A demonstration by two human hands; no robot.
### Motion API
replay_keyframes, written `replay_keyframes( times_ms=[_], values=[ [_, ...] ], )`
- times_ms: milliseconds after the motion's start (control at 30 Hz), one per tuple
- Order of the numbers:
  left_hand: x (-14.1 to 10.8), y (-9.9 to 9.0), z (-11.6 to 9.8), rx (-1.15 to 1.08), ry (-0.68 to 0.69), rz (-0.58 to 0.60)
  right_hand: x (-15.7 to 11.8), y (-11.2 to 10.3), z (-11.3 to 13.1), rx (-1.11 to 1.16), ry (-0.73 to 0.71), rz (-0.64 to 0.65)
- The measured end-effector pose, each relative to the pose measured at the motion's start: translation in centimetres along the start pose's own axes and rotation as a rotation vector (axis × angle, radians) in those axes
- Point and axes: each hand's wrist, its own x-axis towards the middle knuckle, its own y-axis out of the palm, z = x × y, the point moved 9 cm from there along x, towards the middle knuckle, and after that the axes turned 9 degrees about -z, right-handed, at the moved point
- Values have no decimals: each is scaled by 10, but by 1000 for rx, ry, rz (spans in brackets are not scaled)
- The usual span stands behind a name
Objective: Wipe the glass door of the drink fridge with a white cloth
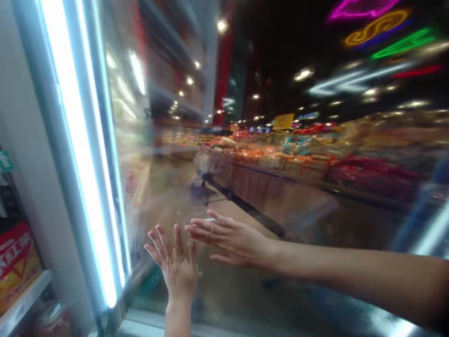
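"White light tubes (79,154) run down the left side, slanting. Where are the hands?"

"Low, near the middle. The left hand (179,269) comes up from the bottom edge, open, back towards us, fingers spread and pointing up."

"And the right?"

"Its forearm (329,264) crosses from the right edge. The right hand (235,241) is open too — fingers fairly straight, pointing left, their tips beside the left hand's fingers."

"Holding anything?"

"Nothing I can make out in the left. There's a thin pale streak along the right hand's upper fingers; I can't tell if it's an object or a reflection."

"What's nearest them?"

"What looks like a glass pane (242,299), right around both hands. Whether the palms touch it, I can't tell."

"Beyond?"

"A blurred shopping cart (270,192), then red goods (372,173) and a yellow sign (283,121) further back. Neon shapes (377,28) glow at upper right."

"Lower left?"

"A red and yellow package (17,267) on a shelf (26,302) — with a lidded jar (52,320) below, partly cut off."
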Motion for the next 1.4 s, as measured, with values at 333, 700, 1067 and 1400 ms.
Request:
replay_keyframes(
  times_ms=[333,700,1067,1400],
  values=[
    [-3,1,18,4,-38,-21,73,7,-22,85,-83,70],
    [-3,2,17,-15,-55,-32,85,6,-23,125,-147,30],
    [-2,0,16,-41,-51,-27,113,1,-39,45,-121,41],
    [-2,0,15,-40,-29,-53,184,1,-57,-206,-3,-42]
  ],
)
